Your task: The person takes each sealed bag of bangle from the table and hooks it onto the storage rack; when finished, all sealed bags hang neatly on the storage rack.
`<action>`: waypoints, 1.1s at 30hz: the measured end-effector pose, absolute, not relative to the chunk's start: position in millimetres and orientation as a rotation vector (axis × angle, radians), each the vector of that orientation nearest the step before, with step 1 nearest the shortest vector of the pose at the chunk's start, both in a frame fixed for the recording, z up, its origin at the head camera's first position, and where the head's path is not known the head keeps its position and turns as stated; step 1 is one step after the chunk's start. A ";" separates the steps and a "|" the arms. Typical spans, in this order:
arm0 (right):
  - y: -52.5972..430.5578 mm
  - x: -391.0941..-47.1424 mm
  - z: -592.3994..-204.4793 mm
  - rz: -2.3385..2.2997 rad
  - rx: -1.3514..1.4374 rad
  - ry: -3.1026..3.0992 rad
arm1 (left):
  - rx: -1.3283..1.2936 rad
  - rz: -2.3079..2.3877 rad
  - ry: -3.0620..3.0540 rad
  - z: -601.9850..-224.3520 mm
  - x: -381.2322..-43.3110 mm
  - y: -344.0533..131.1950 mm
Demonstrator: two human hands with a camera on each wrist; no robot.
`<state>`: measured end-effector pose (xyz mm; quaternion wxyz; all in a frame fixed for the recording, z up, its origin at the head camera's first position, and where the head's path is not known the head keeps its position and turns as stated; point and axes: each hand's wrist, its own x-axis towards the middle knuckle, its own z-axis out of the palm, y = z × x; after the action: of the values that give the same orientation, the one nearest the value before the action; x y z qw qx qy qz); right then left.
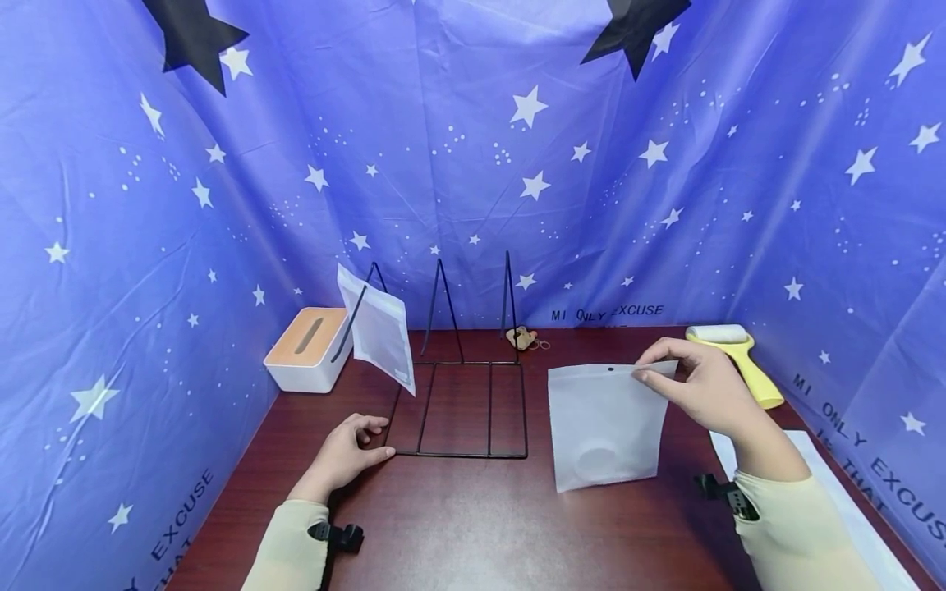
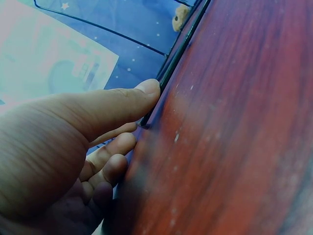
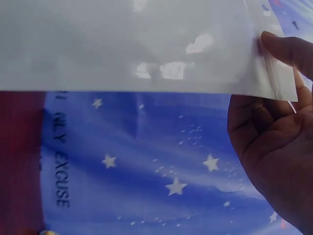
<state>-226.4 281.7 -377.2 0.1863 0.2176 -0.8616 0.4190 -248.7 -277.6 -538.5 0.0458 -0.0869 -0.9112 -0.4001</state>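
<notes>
A translucent white zip bag [image 1: 606, 419] hangs upright over the right half of the table, a small hang hole in its top edge and a round shape showing near the bottom. My right hand [image 1: 702, 386] pinches its top right corner between thumb and fingers; the right wrist view shows the thumb on the bag's [image 3: 146, 44] near face. At the left, my left hand [image 1: 347, 455] grips the front left corner of a black wire rack [image 1: 473, 455], with the thumb [image 2: 146, 90] on the wire. A second white bag [image 1: 380, 328] hangs tilted on the rack's leftmost prong.
Behind the left hand stands a white tissue box [image 1: 303, 377] with a wooden lid. A small tan trinket [image 1: 521, 338] lies behind the rack. At right are a yellow-handled lint roller [image 1: 761, 382] and a white sheet [image 1: 820, 468]. Starry blue cloth [image 1: 473, 164] surrounds the table.
</notes>
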 end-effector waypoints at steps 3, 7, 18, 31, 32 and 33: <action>275.7 -219.0 -370.5 1.249 0.657 -2.403 | -0.263 -1.213 -2.787 -538.1 -248.9 -277.6; 265.4 -211.2 -363.4 1.280 0.710 -2.377 | -0.265 -1.204 -2.787 -538.1 -249.7 -276.9; 242.4 -205.8 -358.5 1.340 0.763 -2.301 | -0.271 -1.207 -2.784 -539.2 -249.1 -277.3; 213.9 -210.6 -362.5 1.603 0.820 -2.097 | -0.264 -1.205 -2.784 -538.6 -249.8 -277.4; 212.1 -211.1 -362.5 1.614 0.816 -2.091 | -0.263 -1.201 -2.785 -538.9 -249.6 -277.5; 210.4 -211.7 -362.5 1.626 0.811 -2.086 | -0.264 -1.200 -2.784 -539.1 -249.3 -277.5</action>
<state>-211.7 210.4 -362.5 0.1865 0.2882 -0.7408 0.5774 -249.3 -277.5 -539.1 0.0492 -0.0867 -0.9138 -0.3938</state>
